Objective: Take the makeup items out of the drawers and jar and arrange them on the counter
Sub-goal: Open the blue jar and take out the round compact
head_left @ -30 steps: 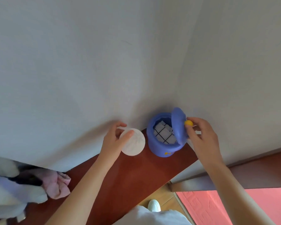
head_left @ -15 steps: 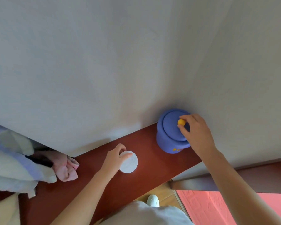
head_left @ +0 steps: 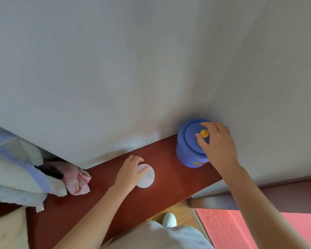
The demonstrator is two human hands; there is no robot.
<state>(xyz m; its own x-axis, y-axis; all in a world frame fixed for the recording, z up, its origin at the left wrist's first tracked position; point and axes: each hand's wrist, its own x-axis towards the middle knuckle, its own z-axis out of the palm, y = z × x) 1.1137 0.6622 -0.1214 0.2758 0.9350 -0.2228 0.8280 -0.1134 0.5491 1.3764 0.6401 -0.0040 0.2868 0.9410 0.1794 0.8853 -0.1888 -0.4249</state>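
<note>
A blue jar (head_left: 187,153) stands in the corner at the far right of the red-brown counter (head_left: 169,191), its blue lid (head_left: 192,135) seated on top. My right hand (head_left: 217,144) rests over the lid, fingers pinching its small yellow knob (head_left: 204,133). A white round pad (head_left: 146,177) lies flat on the counter left of the jar. My left hand (head_left: 129,175) holds the pad at its left edge, thumb on top. The jar's contents are hidden.
Bunched cloth, white-blue (head_left: 13,173) and pink (head_left: 75,178), lies on the counter's left end against the wall. White walls (head_left: 115,69) meet behind the jar. Below the counter edge are a wooden floor, a white shoe (head_left: 169,220) and a pink mat (head_left: 241,229).
The lid was tilted open a second ago; my right hand has set it down on the jar. My left hand carried the white pad leftward and lowered it onto the counter.
</note>
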